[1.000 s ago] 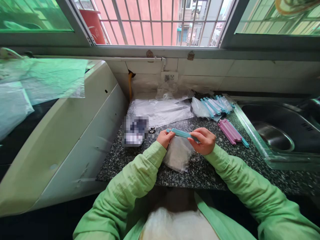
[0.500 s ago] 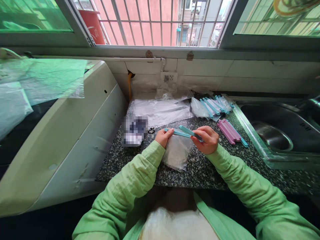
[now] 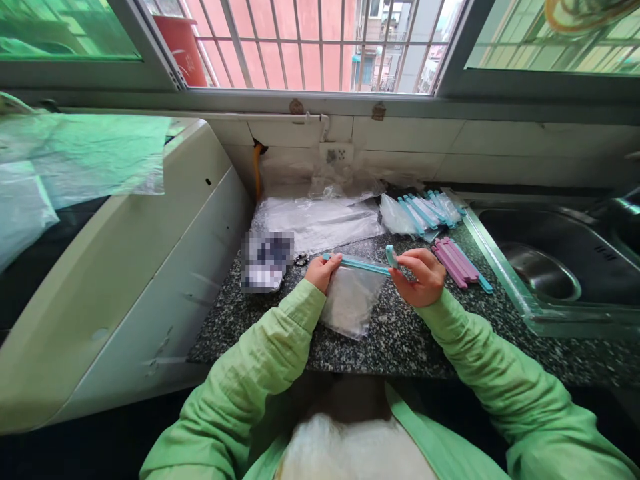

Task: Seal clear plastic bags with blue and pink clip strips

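Note:
A light-blue bag clip [image 3: 364, 265] lies along the top edge of a clear plastic bag [image 3: 350, 303] above the dark speckled counter. My left hand [image 3: 323, 272] pinches the clip's left end together with the bag's upper corner. At the other end, my right hand [image 3: 420, 275] grips the clip's raised arm [image 3: 391, 256], which stands up apart from the lower bar. The bag hangs below the clip and looks flat; its contents, if any, are hard to make out. Pink bag clips [image 3: 455, 262] lie just right of my right hand, beside a blue one [image 3: 479, 275].
Several blue clips with plastic bags [image 3: 427, 212] lie at the back right, near the steel sink [image 3: 537, 313]. Clear plastic sheeting [image 3: 315, 223] covers the counter's back. A blurred-out object [image 3: 267, 261] sits left, beside a cream-coloured appliance [image 3: 165, 267].
My right hand has swung the clip's upper arm away from the lower bar, so it now points up and toward the window. My left hand keeps its pinch.

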The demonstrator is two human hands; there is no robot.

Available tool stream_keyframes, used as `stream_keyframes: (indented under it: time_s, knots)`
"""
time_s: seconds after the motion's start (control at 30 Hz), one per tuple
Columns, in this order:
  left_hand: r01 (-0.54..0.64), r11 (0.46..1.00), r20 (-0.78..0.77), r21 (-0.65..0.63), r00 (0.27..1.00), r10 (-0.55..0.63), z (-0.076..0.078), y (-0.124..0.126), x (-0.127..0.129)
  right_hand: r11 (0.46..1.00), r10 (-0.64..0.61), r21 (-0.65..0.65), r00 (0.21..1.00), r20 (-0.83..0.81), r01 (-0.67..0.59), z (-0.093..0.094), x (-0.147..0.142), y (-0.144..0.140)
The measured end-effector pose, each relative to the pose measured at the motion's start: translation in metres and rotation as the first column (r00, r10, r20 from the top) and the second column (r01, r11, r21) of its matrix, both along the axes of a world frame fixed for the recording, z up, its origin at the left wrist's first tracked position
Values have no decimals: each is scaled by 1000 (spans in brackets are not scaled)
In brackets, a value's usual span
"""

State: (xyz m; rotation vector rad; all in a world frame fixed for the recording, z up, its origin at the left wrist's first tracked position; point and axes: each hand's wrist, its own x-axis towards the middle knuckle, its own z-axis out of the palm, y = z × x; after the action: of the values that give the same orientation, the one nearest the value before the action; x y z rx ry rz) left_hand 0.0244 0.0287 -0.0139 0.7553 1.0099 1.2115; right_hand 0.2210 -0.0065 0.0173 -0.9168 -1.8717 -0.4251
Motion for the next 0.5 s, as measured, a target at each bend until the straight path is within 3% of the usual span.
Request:
stream_keyframes:
  time_s: [0.23,0.5]
  knots:
    - [-15,1000,-6,-2,1000,15,-2,2,-3,999,40,17,998,-43,-40,3,2,-2]
    - [-31,999,-1,30,1000,31,1,1,-4,999,-20,25,999,-47,22,4,7,-4]
